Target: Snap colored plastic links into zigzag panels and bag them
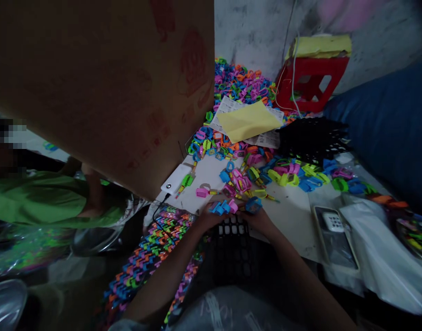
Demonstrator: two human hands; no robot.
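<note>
Both my hands meet at the near edge of a white table (pixel 293 216), over a black plastic grid tray (pixel 235 243). My left hand (pixel 211 215) is closed on a small bunch of blue and pink toy watches (pixel 222 207). My right hand (pixel 257 216) is closed on a blue toy watch (pixel 254 204). Just beyond my fingers lie more loose toy watches (pixel 241 181) in pink, blue, green and orange.
A big cardboard box (pixel 104 82) fills the upper left. A white power bank (pixel 176 178), yellow paper (pixel 248 120), black trays (pixel 310 138), a red stool (pixel 310 82) and a phone (pixel 334 234) surround the pile. Linked watch strips (pixel 152 257) hang at lower left. A person in green (pixel 42 197) sits left.
</note>
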